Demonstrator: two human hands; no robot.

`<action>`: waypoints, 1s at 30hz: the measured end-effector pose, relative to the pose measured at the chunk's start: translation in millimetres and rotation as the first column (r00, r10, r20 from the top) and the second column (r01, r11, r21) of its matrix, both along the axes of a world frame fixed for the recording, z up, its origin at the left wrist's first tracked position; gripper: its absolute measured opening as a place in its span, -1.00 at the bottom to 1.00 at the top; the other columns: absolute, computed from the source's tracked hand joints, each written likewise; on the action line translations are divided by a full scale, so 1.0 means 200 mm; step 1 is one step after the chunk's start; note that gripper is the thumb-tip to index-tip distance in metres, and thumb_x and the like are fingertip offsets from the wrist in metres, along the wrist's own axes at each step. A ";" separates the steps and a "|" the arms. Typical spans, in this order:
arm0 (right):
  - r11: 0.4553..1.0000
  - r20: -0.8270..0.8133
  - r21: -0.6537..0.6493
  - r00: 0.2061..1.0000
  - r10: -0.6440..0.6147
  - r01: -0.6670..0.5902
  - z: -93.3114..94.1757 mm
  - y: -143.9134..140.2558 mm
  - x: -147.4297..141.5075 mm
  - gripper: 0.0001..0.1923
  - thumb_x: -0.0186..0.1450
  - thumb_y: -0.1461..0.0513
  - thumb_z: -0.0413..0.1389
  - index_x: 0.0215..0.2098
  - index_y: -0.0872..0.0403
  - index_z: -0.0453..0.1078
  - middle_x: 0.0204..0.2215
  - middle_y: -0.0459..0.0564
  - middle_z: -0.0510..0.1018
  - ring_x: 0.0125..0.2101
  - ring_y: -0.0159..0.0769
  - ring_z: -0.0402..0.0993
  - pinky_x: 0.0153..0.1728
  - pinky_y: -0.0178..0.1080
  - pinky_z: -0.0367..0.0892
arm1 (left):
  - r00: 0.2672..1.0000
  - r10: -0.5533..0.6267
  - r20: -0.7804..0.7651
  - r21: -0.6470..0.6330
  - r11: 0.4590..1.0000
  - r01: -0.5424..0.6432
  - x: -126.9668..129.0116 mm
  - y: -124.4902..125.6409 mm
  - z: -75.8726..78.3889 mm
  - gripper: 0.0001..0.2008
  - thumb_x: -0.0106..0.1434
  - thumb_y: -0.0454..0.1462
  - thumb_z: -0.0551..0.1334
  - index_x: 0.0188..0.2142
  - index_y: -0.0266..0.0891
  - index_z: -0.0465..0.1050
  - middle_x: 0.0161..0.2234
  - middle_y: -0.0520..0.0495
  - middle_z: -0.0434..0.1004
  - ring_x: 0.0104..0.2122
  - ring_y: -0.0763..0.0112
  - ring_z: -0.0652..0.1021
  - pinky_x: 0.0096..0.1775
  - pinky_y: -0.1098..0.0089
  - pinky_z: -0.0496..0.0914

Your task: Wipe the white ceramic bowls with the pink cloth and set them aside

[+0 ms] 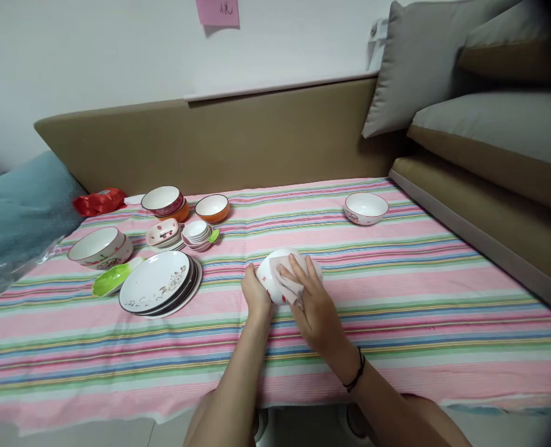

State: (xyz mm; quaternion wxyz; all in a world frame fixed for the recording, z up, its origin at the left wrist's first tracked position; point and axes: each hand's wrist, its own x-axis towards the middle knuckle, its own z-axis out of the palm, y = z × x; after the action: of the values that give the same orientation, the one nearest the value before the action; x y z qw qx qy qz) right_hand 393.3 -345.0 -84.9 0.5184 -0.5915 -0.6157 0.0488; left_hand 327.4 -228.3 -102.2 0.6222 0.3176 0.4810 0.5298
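Observation:
My left hand [255, 292] grips the left side of a white bowl [267, 273] with small red marks, tilted so that its outside faces me. Pressed between my right hand [313, 304] and the bowl's outer wall is a pale, thin wipe [288, 278]. The fingers of my right hand are bent over the wipe, and a dark cord circles that wrist. Both hands are above the middle of the striped cloth [275, 372]. The inside of the bowl and the fingers of my left hand behind it are hidden.
At left stand stacked plates [157, 279], a green dish [110, 279], a large bowl [99, 245], small dishes [196, 231], stacked bowls [162, 200] and an orange bowl [213, 208]. Another white bowl [367, 208] sits at back right. Cushions [494, 130] border the right side.

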 end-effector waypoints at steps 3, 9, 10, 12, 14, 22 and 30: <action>0.998 -0.301 0.006 0.952 -0.056 0.060 -0.01 0.01 0.02 -0.54 0.38 0.19 -0.15 0.23 -0.04 0.18 0.27 -0.06 0.18 0.31 -0.14 -0.10 0.30 0.12 -0.18 | 0.985 0.059 0.165 -0.078 0.996 -0.046 0.01 0.00 0.01 -0.74 0.05 -0.12 0.15 -0.60 -0.21 0.18 -0.68 0.19 0.19 -0.69 0.59 0.23 -0.54 0.49 0.18; 0.964 -0.770 -0.189 0.581 -0.263 0.185 -0.04 0.03 0.01 -0.46 0.35 0.01 -0.15 0.21 0.04 0.20 0.12 0.03 0.38 0.16 -0.11 0.24 0.16 0.01 0.20 | 0.976 0.138 0.171 -0.074 0.989 -0.127 0.00 0.00 0.03 -0.73 0.03 -0.13 0.16 -0.61 -0.20 0.11 -0.68 0.20 0.13 -0.67 0.61 0.21 -0.56 0.52 0.13; 0.959 -0.770 -0.194 0.574 -0.280 0.208 -0.04 0.02 0.00 -0.46 0.34 0.01 -0.13 0.21 0.04 0.19 0.13 0.05 0.37 0.14 -0.11 0.26 0.13 0.01 0.23 | 0.979 0.136 0.149 -0.073 0.989 -0.126 0.00 0.00 0.03 -0.73 0.04 -0.13 0.16 -0.61 -0.20 0.12 -0.68 0.20 0.12 -0.67 0.60 0.20 -0.56 0.51 0.13; 0.956 -0.729 -0.175 0.621 -0.286 0.235 -0.02 0.01 0.00 -0.50 0.34 0.03 -0.10 0.19 0.02 0.20 0.12 0.06 0.37 0.11 -0.12 0.28 0.12 0.01 0.23 | 0.984 0.129 0.125 -0.076 0.990 -0.120 0.00 0.00 0.03 -0.72 0.05 -0.12 0.14 -0.63 -0.19 0.10 -0.69 0.19 0.10 -0.68 0.60 0.20 -0.57 0.50 0.12; 0.954 -0.680 -0.157 0.673 -0.291 0.254 -0.01 0.00 0.00 -0.56 0.34 0.04 -0.09 0.11 0.01 0.28 0.06 0.06 0.41 0.08 -0.12 0.29 0.13 0.01 0.20 | 0.982 0.133 0.131 -0.078 0.989 -0.123 -0.01 0.01 0.04 -0.71 0.06 -0.13 0.13 -0.64 -0.18 0.07 -0.70 0.19 0.07 -0.68 0.60 0.17 -0.57 0.50 0.11; 0.943 -0.798 -0.270 0.502 -0.333 0.195 0.03 -0.01 -0.04 -0.64 0.32 0.03 -0.09 -0.04 0.00 0.36 -0.10 0.02 0.50 -0.05 -0.12 0.37 -0.05 -0.08 0.33 | 0.983 0.171 0.062 -0.085 0.983 -0.166 -0.02 0.02 0.04 -0.73 0.09 -0.13 0.11 -0.61 -0.18 0.09 -0.66 0.16 0.08 -0.65 0.57 0.18 -0.58 0.48 0.11; 0.985 -0.389 0.079 0.914 -0.113 0.155 -0.01 -0.02 -0.01 -0.69 0.37 0.20 -0.13 0.01 -0.06 0.31 -0.02 0.01 0.38 0.03 -0.19 0.31 0.09 -0.01 0.21 | 0.980 0.111 -0.167 0.079 0.992 -0.099 -0.03 -0.01 0.05 -0.69 0.17 -0.11 0.05 -0.63 -0.16 0.09 -0.66 0.13 0.10 -0.63 0.52 0.17 -0.58 0.45 0.09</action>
State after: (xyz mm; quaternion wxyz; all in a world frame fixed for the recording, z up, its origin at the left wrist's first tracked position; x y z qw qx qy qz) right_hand 392.2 -349.3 -86.6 0.6618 -0.5826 -0.4622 0.0942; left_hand 321.1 -231.1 -93.2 0.5381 0.3579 0.5297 0.5493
